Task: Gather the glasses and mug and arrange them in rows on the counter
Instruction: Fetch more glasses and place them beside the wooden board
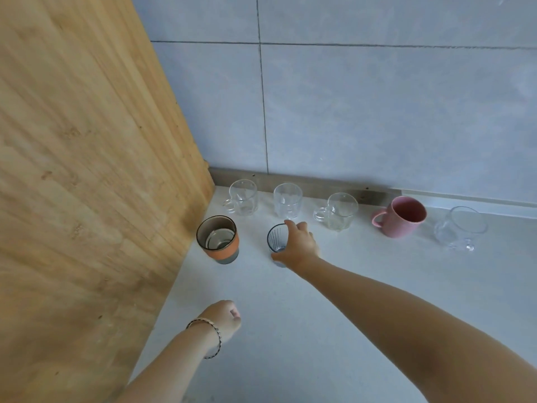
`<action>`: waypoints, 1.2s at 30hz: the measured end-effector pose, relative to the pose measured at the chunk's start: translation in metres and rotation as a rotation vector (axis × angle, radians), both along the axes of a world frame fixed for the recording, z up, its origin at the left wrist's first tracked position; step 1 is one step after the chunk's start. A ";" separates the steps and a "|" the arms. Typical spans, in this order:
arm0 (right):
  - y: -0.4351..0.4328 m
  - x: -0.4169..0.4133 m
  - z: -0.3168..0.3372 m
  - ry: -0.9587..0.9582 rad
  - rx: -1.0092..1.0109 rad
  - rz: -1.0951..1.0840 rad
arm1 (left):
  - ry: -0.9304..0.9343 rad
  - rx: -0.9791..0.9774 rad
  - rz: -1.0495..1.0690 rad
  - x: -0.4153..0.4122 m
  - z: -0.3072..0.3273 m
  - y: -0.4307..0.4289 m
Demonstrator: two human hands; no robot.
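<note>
- The counter [334, 315] is pale and bare in its near part; its left edge meets an upright wooden panel [87, 170], its far edge meets a grey tiled wall [377, 112].
- Far row, along the far edge, left to right: a clear handled glass [243, 197] near the far-left corner; a clear ribbed glass [288, 199]; a second clear handled glass [338, 211]; a pink mug [402, 216] with its handle to the left; a clear stemmed glass [462, 228]. All stand upright, apart from one another. Nothing is seen inside any of them.
- Second row, nearer the viewer: a dark glass with an orange band [218, 239] stands upright close to the left edge, just beside the panel. Its inside appears empty (a pale reflection shows at the bottom).
- A small dark striped glass [276, 239] stands to the right of the banded glass, apart from it and in front of the ribbed glass. Contents, if any, cannot be told.
- Right hand [297, 245]: fingers wrapped around the striped glass, index finger over the rim, thumb at the base. Whether the glass rests on the counter or is just clear of it cannot be told.
- Left hand [222, 319]: fingers curled into a loose fist, holding nothing, over the counter near the left edge; a beaded bracelet [213, 335] is on the wrist.
</note>
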State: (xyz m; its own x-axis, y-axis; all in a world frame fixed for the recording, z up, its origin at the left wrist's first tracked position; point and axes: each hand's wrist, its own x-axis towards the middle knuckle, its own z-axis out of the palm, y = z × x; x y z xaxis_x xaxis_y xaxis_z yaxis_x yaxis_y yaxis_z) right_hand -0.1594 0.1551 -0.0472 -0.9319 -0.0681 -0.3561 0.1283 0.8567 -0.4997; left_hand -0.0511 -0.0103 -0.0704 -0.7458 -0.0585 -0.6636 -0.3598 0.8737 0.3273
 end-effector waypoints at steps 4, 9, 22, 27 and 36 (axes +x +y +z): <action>0.016 0.014 -0.003 -0.029 -0.070 -0.004 | 0.001 -0.010 -0.056 -0.010 0.000 0.015; 0.086 0.054 -0.010 -0.266 0.002 0.054 | 0.008 -0.021 -0.195 -0.024 -0.001 0.064; 0.408 0.204 0.000 -0.384 0.049 -0.277 | 0.087 -0.026 -0.644 0.004 0.013 0.354; 0.534 0.260 0.018 -0.294 0.111 -0.377 | 0.088 0.030 -0.682 0.044 0.015 0.479; 0.720 0.320 0.036 -0.165 0.478 -0.530 | 0.117 0.030 -0.764 0.095 0.017 0.610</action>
State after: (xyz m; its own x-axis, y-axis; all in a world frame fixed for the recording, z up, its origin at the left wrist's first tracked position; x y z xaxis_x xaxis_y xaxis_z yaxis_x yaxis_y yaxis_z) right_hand 0.1604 0.8748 -0.0115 -0.7284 0.5754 -0.3721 0.6275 0.7782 -0.0249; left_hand 0.0437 0.5997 -0.0539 -0.6372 0.5173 -0.5712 0.3777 0.8557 0.3537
